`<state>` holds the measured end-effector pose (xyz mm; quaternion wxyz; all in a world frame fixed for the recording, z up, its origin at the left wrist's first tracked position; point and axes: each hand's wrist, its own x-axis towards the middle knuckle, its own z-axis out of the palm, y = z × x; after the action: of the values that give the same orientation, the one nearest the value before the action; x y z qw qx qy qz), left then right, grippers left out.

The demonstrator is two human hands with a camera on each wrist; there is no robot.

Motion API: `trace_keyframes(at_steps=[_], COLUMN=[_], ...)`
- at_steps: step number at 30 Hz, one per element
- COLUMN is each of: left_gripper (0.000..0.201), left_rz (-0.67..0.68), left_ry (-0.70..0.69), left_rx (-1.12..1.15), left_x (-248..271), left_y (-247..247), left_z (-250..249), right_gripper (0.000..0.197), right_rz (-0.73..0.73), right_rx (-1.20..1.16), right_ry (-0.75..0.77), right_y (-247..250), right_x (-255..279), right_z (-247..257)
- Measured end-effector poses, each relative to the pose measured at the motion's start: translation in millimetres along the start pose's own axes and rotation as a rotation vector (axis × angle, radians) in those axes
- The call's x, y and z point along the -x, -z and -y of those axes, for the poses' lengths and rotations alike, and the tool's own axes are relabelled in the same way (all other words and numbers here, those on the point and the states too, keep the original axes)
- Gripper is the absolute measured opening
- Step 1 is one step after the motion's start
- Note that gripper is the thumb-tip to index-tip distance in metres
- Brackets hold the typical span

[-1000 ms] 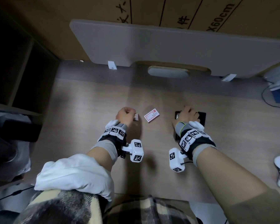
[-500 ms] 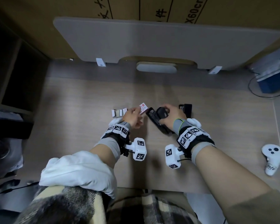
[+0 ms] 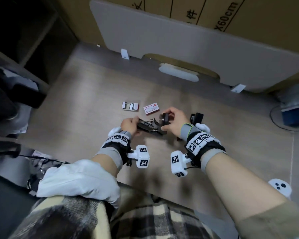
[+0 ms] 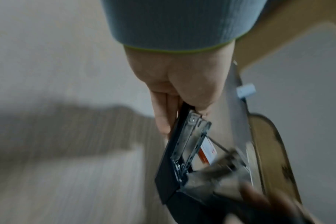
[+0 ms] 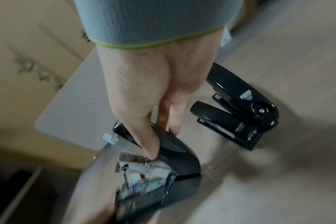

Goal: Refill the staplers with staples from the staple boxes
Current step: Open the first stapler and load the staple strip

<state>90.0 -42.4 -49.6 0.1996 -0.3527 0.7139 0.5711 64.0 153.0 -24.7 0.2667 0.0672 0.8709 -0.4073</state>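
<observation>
Holding an opened black stapler (image 3: 151, 126) just above the wooden desk (image 3: 86, 94), between both hands. Left hand (image 3: 129, 125) pinching the base end, thumb and fingers (image 4: 164, 119) clamped beside the bare metal staple channel. Right hand (image 3: 175, 122) gripping the swung-up top cover, thumb (image 5: 147, 144) pressing its side. Lying just beyond on the desk: 1 closed red-and-white staple box (image 3: 151, 109) and, left of it, 1 opened staple box (image 3: 130, 106). Resting near the right wrist: 2 more black staplers (image 5: 238, 109), touching side by side.
</observation>
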Motion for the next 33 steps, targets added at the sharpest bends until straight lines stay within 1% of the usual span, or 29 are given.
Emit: trace_keyframes(at_steps=[2,4,8,11,14,17,21,24,26,28,29,31,32,33], left_gripper=[0.033,0.035,0.039,0.037,0.034,0.031,0.028,0.019,0.017,0.020,0.021,0.021,0.020,0.019], left_rz=[-0.099,-0.147,-0.175,-0.213,-0.281,-0.316,-0.323,-0.302,-0.260,-0.189,-0.167,-0.145,-0.130,-0.113], left_ry=[0.042,0.058,0.082,0.108,0.068,0.034,0.026,0.047,0.081,0.119,0.140,0.169,0.169,0.156], left_rx=[0.057,0.064,0.020,0.039,0.045,-0.010,-0.078,-0.139,-0.143,-0.158,-0.178,-0.213,-0.206,-0.175], left_x=[-1,-6,-24,-17,-19,-28,-47,-60,-65,-69,-70,-76,-77,-81], left_y=[13,21,27,36,43,51,61,65,69,79,81,89,94,100], left_z=[12,21,46,48,50,48,51,49,45,34,32,23,15,5], right_gripper=[0.050,0.043,0.040,0.043,0.040,0.039,0.044,0.049,0.051,0.053,0.057,0.070,0.076,0.081], right_rz=[-0.038,-0.064,-0.032,-0.037,-0.058,-0.044,-0.021,-0.018,0.009,0.051,0.097,0.257,0.334,0.376], right_rx=[0.040,0.132,0.395,0.534,0.619,0.669,0.727,0.719,0.722,0.696,0.693,0.638,0.546,0.437], right_ry=[0.009,-0.017,-0.109,-0.116,-0.044,-0.021,-0.046,-0.113,-0.130,-0.156,-0.167,-0.202,-0.231,-0.237], right_y=[4,8,6,-2,-8,-12,-18,-26,-28,-27,-26,-26,-27,-26], right_x=[3,9,16,11,8,4,2,4,8,8,7,0,-7,-12], right_z=[-5,-7,-14,-23,-30,-30,-26,-17,-4,16,21,32,39,52])
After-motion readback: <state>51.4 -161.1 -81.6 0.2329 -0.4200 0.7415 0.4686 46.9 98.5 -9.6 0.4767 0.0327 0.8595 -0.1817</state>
